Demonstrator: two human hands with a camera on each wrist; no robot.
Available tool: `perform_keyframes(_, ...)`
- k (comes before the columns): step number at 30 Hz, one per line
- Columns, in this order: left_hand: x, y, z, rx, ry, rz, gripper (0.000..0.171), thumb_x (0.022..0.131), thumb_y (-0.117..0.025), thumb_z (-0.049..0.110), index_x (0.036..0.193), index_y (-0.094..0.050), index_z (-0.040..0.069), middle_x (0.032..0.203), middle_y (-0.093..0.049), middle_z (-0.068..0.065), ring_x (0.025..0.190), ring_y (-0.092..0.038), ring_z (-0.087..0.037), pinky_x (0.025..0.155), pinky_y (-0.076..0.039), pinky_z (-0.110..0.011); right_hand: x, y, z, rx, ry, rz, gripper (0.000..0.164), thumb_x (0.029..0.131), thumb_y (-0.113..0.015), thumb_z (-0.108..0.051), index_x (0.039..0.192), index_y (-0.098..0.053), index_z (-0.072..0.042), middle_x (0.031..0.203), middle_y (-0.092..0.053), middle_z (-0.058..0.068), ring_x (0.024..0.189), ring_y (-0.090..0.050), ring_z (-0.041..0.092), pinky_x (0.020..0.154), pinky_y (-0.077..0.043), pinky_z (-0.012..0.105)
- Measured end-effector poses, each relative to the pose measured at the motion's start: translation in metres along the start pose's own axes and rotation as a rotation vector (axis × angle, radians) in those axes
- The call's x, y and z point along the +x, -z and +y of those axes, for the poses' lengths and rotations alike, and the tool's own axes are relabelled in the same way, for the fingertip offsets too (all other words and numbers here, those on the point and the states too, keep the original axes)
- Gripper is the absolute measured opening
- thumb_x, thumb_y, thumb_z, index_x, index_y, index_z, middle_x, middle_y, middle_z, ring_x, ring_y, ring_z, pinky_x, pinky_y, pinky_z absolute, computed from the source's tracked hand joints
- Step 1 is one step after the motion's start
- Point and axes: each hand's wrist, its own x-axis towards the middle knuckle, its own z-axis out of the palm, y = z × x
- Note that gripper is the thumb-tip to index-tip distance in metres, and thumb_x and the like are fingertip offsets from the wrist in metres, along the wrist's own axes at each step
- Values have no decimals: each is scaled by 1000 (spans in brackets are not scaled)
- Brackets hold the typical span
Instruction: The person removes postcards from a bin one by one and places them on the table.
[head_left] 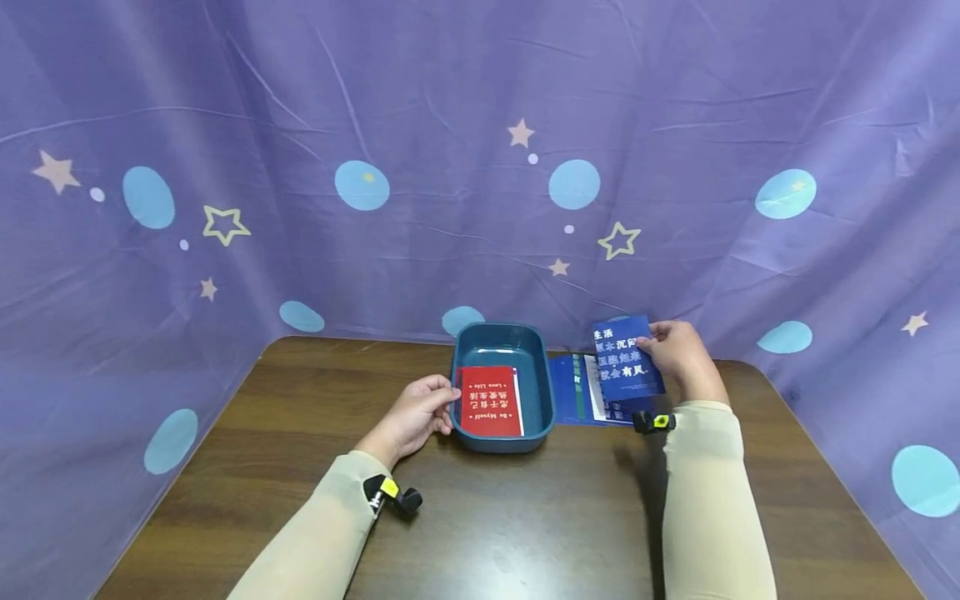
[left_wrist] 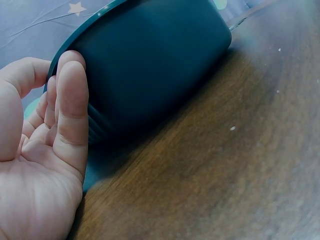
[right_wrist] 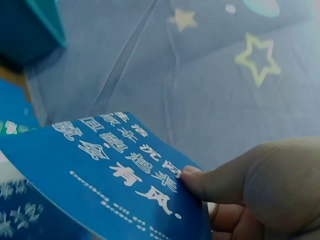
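Observation:
A dark teal plastic bin [head_left: 534, 377] stands near the table's back edge. Inside it lies a red card [head_left: 491, 402] with white lettering, over another card whose pale edge peeks out. My left hand [head_left: 415, 410] grips the bin's left rim, thumb on top and fingers against the outer wall [left_wrist: 145, 70]. To the right of the bin, my right hand [head_left: 681, 354] pinches a blue card [head_left: 628, 358] printed with white characters, thumb over its face. The raised card tilts above other cards [head_left: 570, 392], mostly blue, that overlap on the table and are partly hidden by it.
The brown wooden table [head_left: 480, 517] ends at the back against a purple curtain [head_left: 450, 233] with stars and blue ovals. Small black cameras with yellow tabs sit at the left wrist [head_left: 393, 496] and the right wrist [head_left: 652, 422].

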Motion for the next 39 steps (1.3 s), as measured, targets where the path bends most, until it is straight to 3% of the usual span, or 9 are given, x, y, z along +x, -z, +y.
perform_keyframes(2, 0, 0, 0, -2, -1, 1, 13, 99, -65, 4, 88, -61, 10, 63, -57, 1, 47, -61, -11, 43, -55, -19, 3, -2, 7, 4, -26, -4, 50, 107, -62, -22, 143, -57, 13, 127, -67, 36, 103, -67, 40, 97, -58, 55)
perform_keyframes(8, 0, 0, 1, 8, -1, -12, 14, 100, -65, 5, 88, -61, 11, 64, -56, 2, 47, -62, -11, 43, -56, -19, 9, -7, 29, 66, -108, -38, 45, 107, -61, -18, 139, -59, 14, 115, -68, 30, 85, -68, 27, 69, -62, 33)
perform_keyframes(15, -1, 0, 2, 8, -3, -12, 12, 99, -67, 7, 89, -60, 10, 64, -56, 1, 48, -62, -11, 43, -56, -19, 13, -11, 46, 54, -172, -98, 54, 106, -62, -20, 147, -50, 14, 129, -63, 34, 98, -67, 33, 75, -63, 36)
perform_keyframes(23, -1, 0, 2, 3, -2, -20, 12, 99, -66, 6, 90, -60, 10, 64, -58, 2, 48, -62, -10, 43, -56, -19, 18, -24, 61, 109, -207, -144, 49, 106, -63, -16, 143, -53, 14, 117, -63, 28, 83, -68, 25, 65, -64, 32)
perform_keyframes(27, 0, 0, 2, 2, 1, -16, 12, 100, -65, 5, 90, -60, 9, 62, -59, 2, 48, -62, -10, 43, -56, -19, 20, -28, 64, -7, -189, -132, 47, 102, -68, -21, 134, -61, 14, 114, -66, 30, 88, -69, 31, 74, -66, 40)
perform_keyframes(34, 0, -1, 1, -5, 5, -6, 12, 100, -64, 4, 90, -60, 8, 62, -59, 1, 47, -62, -10, 43, -56, -18, 19, -34, 64, -192, -155, -93, 33, 95, -76, -31, 95, -70, 2, 101, -69, 27, 96, -67, 40, 95, -59, 57)
perform_keyframes(39, -1, -1, 1, -5, 2, -5, 12, 100, -65, 4, 90, -60, 8, 61, -60, 1, 47, -62, -10, 43, -56, -18, 16, -35, 62, -213, -155, -61, 35, 92, -78, -30, 97, -71, 4, 103, -70, 30, 97, -67, 44, 98, -58, 61)
